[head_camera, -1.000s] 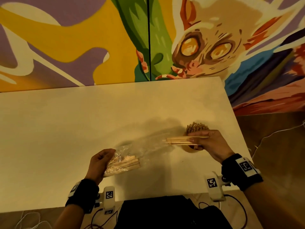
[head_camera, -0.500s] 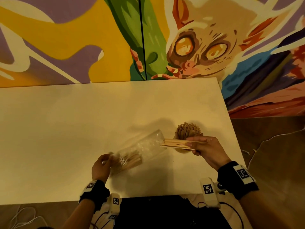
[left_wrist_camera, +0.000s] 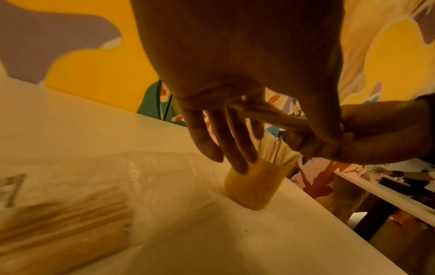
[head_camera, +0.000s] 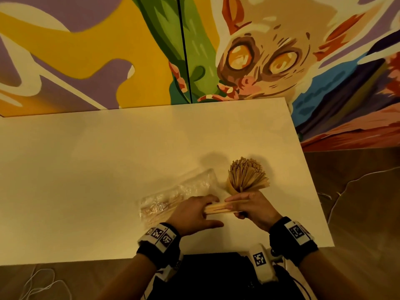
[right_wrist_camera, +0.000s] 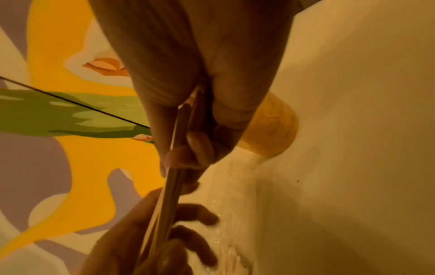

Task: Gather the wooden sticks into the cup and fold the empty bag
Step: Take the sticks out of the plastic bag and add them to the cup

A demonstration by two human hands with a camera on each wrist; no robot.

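An amber cup (head_camera: pixel 232 189) crammed with wooden sticks (head_camera: pixel 246 176) stands at the table's right. My right hand (head_camera: pixel 233 207) pinches a small bundle of sticks (head_camera: pixel 218 208) level, just in front of the cup (right_wrist_camera: pixel 270 134). My left hand (head_camera: pixel 207 213) has straight fingers (left_wrist_camera: pixel 235 145), and its palm rests against the bundle's (left_wrist_camera: pixel 270 117) left end. The clear plastic bag (head_camera: pixel 190 187) lies flat left of the cup (left_wrist_camera: pixel 254 186). More sticks (head_camera: pixel 155 213) remain in the bag's closed end.
The white table (head_camera: pixel 86 180) meets a painted wall at the back. Its right edge (head_camera: pixel 311 191) runs close to the cup. Cables lie on the wooden floor (head_camera: pixel 357 202) to the right.
My left hand let go of the bag and moved right to the end of the bundle. The bag now lies on the table. My right hand drew the bundle slightly nearer.
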